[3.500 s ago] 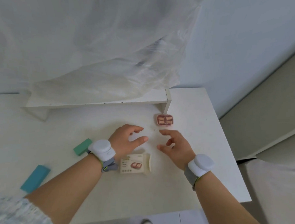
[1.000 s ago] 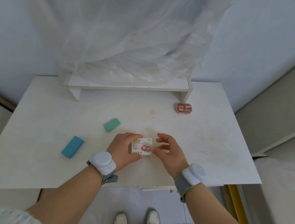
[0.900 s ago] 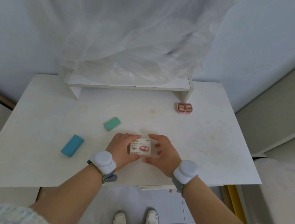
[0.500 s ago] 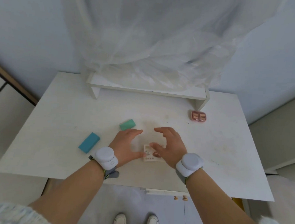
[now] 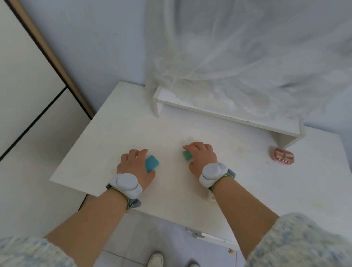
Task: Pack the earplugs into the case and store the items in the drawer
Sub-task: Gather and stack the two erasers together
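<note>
My left hand (image 5: 134, 168) is closed around a blue block (image 5: 152, 163) on the white table (image 5: 249, 193), with its fingers above the block and its thumb below. To the right, my right hand (image 5: 201, 157) holds a smaller green block (image 5: 187, 155) between fingers and thumb. A pink earplug case (image 5: 283, 156) lies at the far right, close to the leg of a low white shelf (image 5: 228, 115). A small white box (image 5: 210, 196) peeks out from under my right forearm near the table's front edge.
Sheer white fabric (image 5: 254, 66) hangs over the shelf at the back. Below the table's front edge there is a drawer front with a small knob (image 5: 231, 251). A panelled wall or door stands to the left. My shoes show on the floor beneath.
Both hands have let go of the white box and moved left, the left onto the blue block and the right onto the green one. The view has swung to the left.
</note>
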Available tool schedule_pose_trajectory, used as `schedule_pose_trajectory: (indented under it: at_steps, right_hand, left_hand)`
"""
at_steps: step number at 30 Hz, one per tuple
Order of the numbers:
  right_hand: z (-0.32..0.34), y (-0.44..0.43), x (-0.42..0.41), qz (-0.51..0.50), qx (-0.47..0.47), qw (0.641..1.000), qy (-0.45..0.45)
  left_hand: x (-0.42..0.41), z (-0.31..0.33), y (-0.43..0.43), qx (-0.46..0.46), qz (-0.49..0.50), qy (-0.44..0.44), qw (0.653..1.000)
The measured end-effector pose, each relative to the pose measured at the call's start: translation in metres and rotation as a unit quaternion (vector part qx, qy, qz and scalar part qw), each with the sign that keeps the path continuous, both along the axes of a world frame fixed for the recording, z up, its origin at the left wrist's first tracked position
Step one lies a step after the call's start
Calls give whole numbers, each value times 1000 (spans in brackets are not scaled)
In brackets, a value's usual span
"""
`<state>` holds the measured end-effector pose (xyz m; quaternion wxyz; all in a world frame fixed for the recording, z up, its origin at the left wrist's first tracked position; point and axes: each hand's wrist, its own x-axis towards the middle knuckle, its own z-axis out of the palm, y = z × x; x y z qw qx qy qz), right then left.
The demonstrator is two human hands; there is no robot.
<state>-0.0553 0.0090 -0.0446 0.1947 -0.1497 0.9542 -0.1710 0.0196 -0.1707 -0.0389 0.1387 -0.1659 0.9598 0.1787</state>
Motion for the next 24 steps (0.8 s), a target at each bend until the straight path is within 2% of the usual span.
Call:
schedule_pose_trajectory:
  at_steps: [5, 12, 15, 24]
  right_hand:
    - [-2, 3, -3, -7, -24, 999, 25]
    - [16, -4, 17, -33, -185, 982, -2]
    - [17, -10, 26, -5, -185, 983, -15]
    - [10, -34, 33, 68, -135, 988, -14]
  left_hand:
    - [-3, -9, 1, 37, -18, 21, 999]
    - [-10, -8, 18, 183, -86, 47, 978]
    - [-5, -7, 12, 231, -54, 66, 969]
    - [6, -14, -6, 243, -30, 89, 966]
